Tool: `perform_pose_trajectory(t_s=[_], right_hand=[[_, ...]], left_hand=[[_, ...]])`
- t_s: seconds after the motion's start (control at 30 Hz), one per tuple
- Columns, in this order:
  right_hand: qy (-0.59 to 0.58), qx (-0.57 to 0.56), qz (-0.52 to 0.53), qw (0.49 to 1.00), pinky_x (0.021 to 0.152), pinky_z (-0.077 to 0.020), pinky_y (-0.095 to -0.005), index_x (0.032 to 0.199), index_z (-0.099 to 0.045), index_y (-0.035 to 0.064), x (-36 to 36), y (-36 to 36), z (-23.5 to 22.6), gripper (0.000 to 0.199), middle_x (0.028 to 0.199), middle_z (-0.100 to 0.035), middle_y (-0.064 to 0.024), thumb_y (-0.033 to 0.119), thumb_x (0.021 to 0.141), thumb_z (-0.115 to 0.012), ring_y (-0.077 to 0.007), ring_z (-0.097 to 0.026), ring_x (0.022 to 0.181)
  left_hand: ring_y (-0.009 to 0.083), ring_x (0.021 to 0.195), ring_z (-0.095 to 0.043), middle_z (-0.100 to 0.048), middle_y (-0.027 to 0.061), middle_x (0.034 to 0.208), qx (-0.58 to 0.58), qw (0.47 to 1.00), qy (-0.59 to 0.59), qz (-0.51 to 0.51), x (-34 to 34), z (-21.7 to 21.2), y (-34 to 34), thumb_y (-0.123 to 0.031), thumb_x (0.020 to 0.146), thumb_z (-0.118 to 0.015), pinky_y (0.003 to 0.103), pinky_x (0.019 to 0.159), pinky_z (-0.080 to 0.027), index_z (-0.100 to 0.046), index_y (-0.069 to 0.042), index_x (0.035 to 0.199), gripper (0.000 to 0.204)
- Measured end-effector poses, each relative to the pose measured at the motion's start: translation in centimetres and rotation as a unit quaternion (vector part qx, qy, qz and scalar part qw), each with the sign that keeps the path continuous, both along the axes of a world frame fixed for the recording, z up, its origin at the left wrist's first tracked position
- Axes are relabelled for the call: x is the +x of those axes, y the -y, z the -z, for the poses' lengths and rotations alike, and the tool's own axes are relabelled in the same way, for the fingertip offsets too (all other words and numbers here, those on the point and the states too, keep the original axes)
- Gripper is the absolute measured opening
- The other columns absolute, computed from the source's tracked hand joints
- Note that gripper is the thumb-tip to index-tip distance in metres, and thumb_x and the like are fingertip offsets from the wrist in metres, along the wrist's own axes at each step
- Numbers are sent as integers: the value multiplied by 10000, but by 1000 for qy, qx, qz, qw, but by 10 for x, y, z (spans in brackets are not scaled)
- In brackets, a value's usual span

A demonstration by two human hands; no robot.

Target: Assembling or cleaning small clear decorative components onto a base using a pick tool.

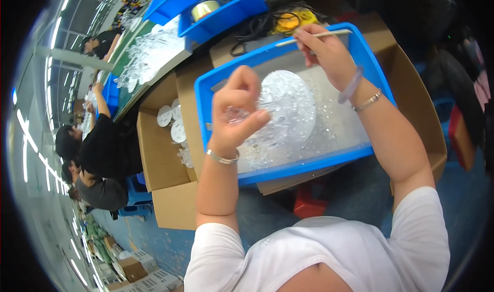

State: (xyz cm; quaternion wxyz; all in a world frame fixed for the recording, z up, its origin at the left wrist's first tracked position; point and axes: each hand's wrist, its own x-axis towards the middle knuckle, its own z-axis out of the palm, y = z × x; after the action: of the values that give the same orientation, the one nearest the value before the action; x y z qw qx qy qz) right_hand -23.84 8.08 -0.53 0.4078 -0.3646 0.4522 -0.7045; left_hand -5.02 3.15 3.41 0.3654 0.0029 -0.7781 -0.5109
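My left hand point(234, 114) is over the left side of a blue tray point(383, 81), its fingers curled round some small clear pieces point(235, 115). Above the tray's far right part, my right hand point(329, 55) grips a thin, pale stick point(337, 33) between thumb and fingers, held nearly level. Between the hands, a round white disc point(288, 99) lies in the tray, its surface speckled with shiny clear bits. More loose clear bits point(327, 132) are scattered on the tray floor around it. The left hand partly hides the disc's left edge.
An open cardboard box point(167, 204) at the left holds several white discs point(178, 131). Beyond are blue bins point(226, 17) with a tape roll point(205, 10), a yellow object point(298, 20) with black cables, and a heap of clear pieces point(149, 53). Other people sit far left.
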Motion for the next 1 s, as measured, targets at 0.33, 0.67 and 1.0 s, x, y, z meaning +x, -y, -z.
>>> perform_pose_trajectory(t_s=[0.33, 0.67, 1.0], right_hand=[[-46, -7, -19, 999, 398, -354, -152, 618, -474, 86, 2, -5, -1, 360, 454, -439, 9, 356, 849, -417, -44, -422, 394], [-115, -3, -26, 993, 385, -323, -141, 603, -464, 89, 6, -6, 1, 355, 456, -427, 16, 330, 857, -409, -36, -410, 394], [-127, -29, -30, 991, 384, -318, -144, 605, -466, 92, 9, -4, 3, 343, 454, -416, 18, 327, 851, -426, -34, -410, 403]], left_hand=[[151, 607, -329, -342, 34, 630, 3, 1000, -16, -1, 4, -7, -7, -125, 487, -550, 245, 533, -240, -398, -64, 408, 182], [152, 567, -324, -359, 31, 609, -21, 999, -10, 46, 2, -4, -12, -94, 448, -537, 236, 505, -233, -334, -65, 421, 207], [163, 569, -354, -377, 29, 603, -44, 996, 10, 77, 0, -5, -13, -98, 440, -537, 249, 512, -254, -352, -62, 408, 191]])
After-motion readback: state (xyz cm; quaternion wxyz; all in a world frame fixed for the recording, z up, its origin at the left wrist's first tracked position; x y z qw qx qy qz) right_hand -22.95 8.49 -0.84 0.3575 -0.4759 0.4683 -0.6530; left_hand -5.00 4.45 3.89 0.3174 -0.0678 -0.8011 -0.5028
